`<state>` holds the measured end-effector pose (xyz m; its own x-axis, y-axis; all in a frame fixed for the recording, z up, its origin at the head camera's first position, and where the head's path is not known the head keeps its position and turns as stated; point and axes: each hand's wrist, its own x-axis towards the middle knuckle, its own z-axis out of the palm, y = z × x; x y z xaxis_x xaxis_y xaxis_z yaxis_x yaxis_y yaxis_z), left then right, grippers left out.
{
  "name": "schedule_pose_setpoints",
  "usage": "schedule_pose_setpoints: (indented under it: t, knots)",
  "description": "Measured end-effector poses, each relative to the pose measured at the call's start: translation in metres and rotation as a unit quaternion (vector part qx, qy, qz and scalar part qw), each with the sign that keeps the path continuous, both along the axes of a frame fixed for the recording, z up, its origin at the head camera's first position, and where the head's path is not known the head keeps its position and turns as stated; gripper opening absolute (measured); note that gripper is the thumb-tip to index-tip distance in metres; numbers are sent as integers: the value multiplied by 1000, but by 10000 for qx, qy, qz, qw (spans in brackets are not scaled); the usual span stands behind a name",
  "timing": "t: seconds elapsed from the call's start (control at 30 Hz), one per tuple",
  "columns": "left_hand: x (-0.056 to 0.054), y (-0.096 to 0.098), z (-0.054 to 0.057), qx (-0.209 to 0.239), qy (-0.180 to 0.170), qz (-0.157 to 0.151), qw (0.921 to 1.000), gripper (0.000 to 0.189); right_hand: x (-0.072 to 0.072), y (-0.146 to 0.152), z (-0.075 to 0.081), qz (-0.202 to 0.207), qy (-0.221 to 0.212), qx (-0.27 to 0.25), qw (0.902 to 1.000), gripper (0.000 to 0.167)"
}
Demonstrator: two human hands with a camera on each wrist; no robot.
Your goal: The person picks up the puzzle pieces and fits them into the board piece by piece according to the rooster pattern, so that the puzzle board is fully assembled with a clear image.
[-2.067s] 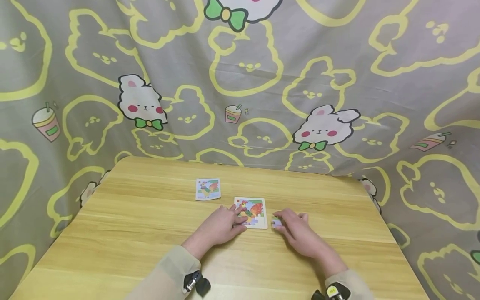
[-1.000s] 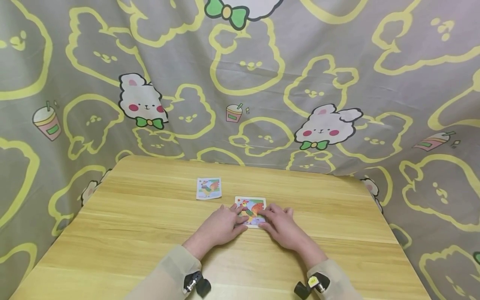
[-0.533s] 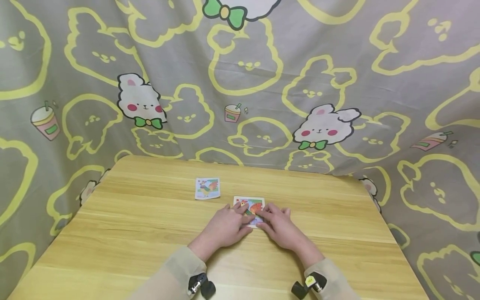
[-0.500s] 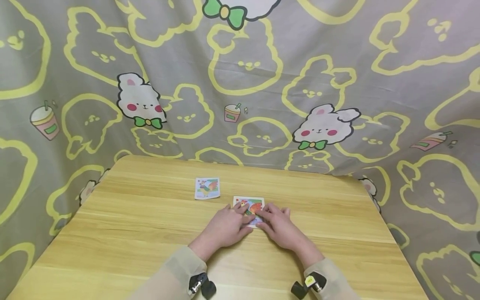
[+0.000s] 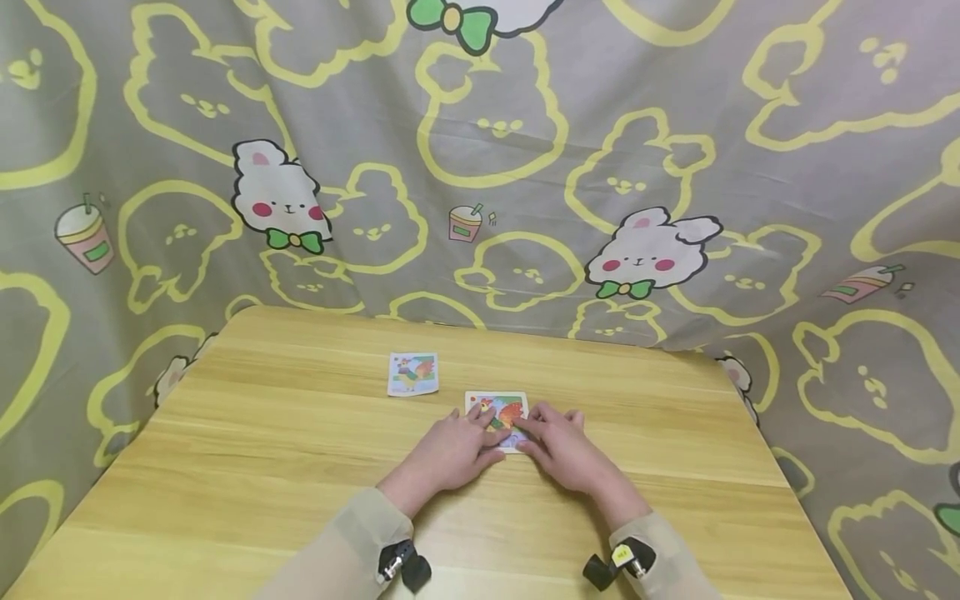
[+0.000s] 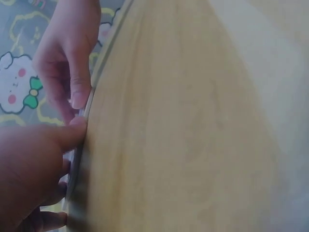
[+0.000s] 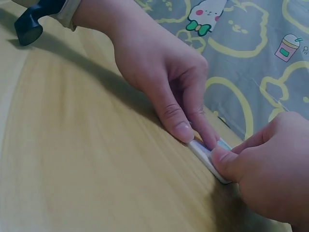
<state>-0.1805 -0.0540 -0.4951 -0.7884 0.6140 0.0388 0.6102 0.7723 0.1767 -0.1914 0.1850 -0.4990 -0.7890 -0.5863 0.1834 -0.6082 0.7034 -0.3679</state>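
A small square jigsaw [image 5: 512, 408] in a white-edged tray shows a rooster with a red tail, in the head view. My left hand [image 5: 452, 450] rests across its left side, fingers spread on the picture and thumb by the near edge. At the lower right corner, my right hand [image 5: 567, 450] has thumb and forefinger on a puzzle piece, mostly hidden beneath them. Seen in the right wrist view, the thumb of my right hand [image 7: 270, 169] lies on the tray rim [image 7: 207, 162], close to my left hand's fingertips. The lower part of the picture is largely covered.
A paper card [image 5: 412, 374] printed with the same rooster lies behind and left of the jigsaw. The wooden table [image 5: 300, 433] runs back to a grey curtain [image 5: 517, 217] with cartoon rabbits. Small cameras [image 5: 628, 562] are strapped at both wrists.
My right hand has carried a puzzle piece from the right of the tray onto its lower right corner. My left hand has shifted slightly right across the picture. Lately both hands stay almost still.
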Motion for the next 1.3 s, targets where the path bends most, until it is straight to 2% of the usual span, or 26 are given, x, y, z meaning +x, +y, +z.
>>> schedule_pose_setpoints:
  t: [0.3,0.47,0.63,0.7,0.8,1.0,1.13,1.3]
  knots:
    - [-3,-4,6,0,-21,-133,9999,42,1,-2,4,143,-44,-21,9999,41]
    - [-3,-7,8,-72,-21,-252,9997,42,3,-6,2,242,254,-167,9992,38]
    - [-3,-4,9,-139,-58,-237,9996,41,4,-6,-4,129,409,-343,9985,38]
    - [-3,-3,8,-115,-95,-196,9997,41,4,-5,-6,63,276,-419,9987,40]
    - [-2,-2,8,-64,-128,-159,9998,41,2,-1,-8,-13,-171,-598,9981,40]
    - [0,-1,6,21,-126,-148,9998,41,-2,5,-8,-218,-975,-911,9908,35]
    - [0,0,6,90,-116,-37,9999,43,-2,6,-7,-306,-1174,-996,9876,39]
    - [-2,1,6,66,-38,59,10000,47,-2,4,-7,-316,-1189,-1056,9868,40]
